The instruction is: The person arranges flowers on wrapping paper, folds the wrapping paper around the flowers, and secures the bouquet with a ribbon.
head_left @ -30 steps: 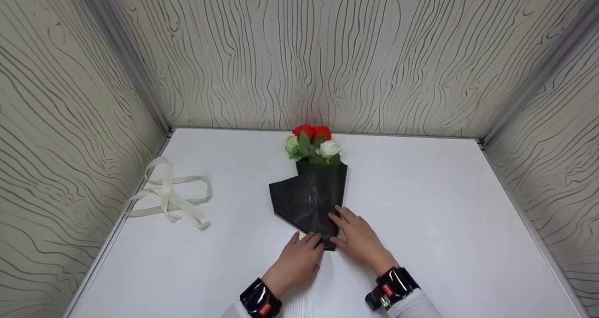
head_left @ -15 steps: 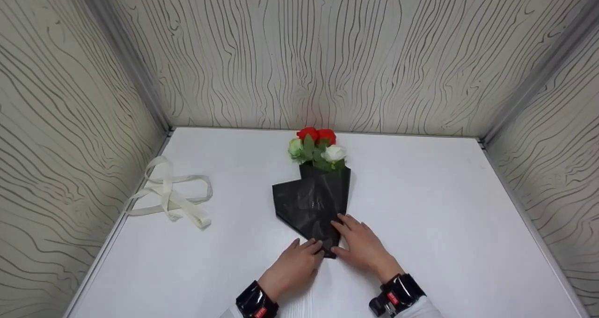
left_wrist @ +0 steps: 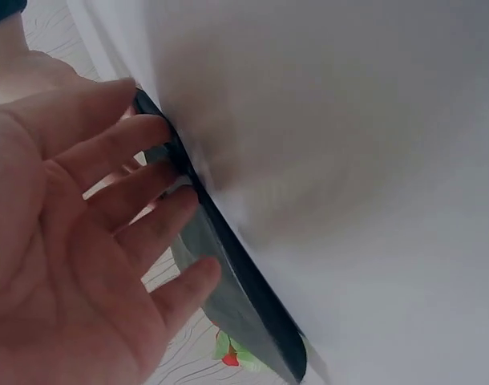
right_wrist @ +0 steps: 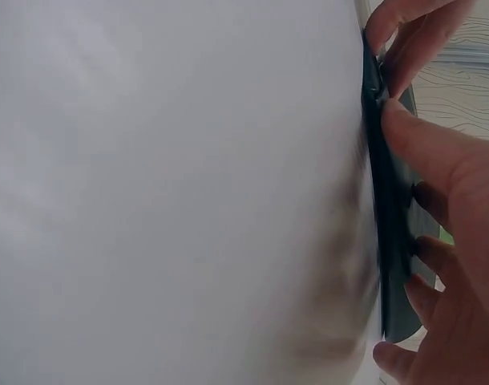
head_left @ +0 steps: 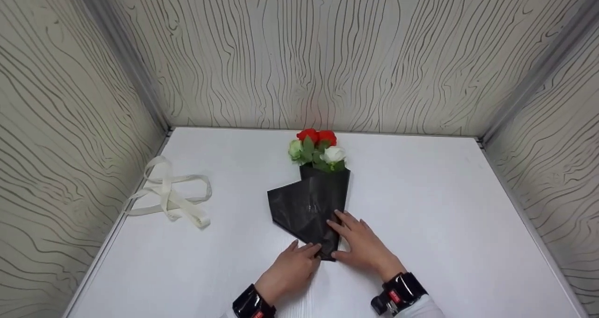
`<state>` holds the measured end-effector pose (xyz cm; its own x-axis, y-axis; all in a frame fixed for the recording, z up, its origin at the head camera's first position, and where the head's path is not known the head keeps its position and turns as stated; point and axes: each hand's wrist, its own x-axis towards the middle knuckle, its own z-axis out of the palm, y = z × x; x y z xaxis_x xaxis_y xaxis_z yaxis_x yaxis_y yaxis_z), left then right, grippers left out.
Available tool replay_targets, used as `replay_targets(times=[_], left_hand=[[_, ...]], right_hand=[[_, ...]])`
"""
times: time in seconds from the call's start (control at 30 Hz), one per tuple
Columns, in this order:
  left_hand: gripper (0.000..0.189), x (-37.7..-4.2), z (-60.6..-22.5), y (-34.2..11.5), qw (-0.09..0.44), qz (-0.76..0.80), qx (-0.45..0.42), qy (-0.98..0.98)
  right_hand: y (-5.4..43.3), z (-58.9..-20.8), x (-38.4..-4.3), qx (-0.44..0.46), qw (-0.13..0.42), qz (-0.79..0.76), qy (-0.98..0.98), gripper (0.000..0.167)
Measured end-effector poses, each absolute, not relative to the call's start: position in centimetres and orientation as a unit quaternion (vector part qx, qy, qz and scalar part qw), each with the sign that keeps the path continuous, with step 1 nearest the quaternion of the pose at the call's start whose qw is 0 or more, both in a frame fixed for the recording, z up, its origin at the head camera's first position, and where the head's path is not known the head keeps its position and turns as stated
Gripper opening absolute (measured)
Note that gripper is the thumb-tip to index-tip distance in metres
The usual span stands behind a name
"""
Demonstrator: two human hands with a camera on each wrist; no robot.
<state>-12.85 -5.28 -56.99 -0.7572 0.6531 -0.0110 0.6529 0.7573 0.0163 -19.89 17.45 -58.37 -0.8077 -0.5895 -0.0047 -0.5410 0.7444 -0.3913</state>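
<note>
A bouquet lies on the white table, folded in black wrapping paper (head_left: 304,210). From its top show red roses (head_left: 308,135), a white rose (head_left: 333,155) and a pale green flower (head_left: 295,150) among leaves. My left hand (head_left: 291,271) rests its fingertips on the wrap's narrow lower end; in the left wrist view that hand (left_wrist: 92,216) has its fingers extended along the paper edge (left_wrist: 236,289). My right hand (head_left: 365,247) lies spread on the wrap's right side. In the right wrist view its thumb and fingers touch the paper (right_wrist: 385,192). The stems are hidden.
A loosely looped cream ribbon (head_left: 168,194) lies at the table's left edge. Wood-grain patterned panels (head_left: 299,51) enclose the white table (head_left: 444,205) at the back and both sides.
Over the last second the bouquet and both hands have shifted slightly towards the table's front. The wrap's left flap has dipped a little and spread left. The ribbon has not moved.
</note>
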Motion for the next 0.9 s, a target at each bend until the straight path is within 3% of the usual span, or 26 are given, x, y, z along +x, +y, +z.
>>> replay_targets(times=[0.27,0.6,0.9], left_hand=[[0.027,-12.8,-57.0,-5.0,0.023,0.024,0.337,0.941],[0.033,-14.1,-57.1,-4.7,-0.014,0.039,0.325,0.945],[0.038,-13.5,-57.3,-4.2,0.028,0.006,0.291,0.956]], right_hand=[[17.5,-58.3,-20.3,-0.321,0.067,-0.201,0.923,0.075],[17.5,-58.5,-20.3,-0.326,0.07,-0.194,0.923,0.074],[17.1,-58.4,-18.9,-0.322,0.055,-0.165,0.931,0.064]])
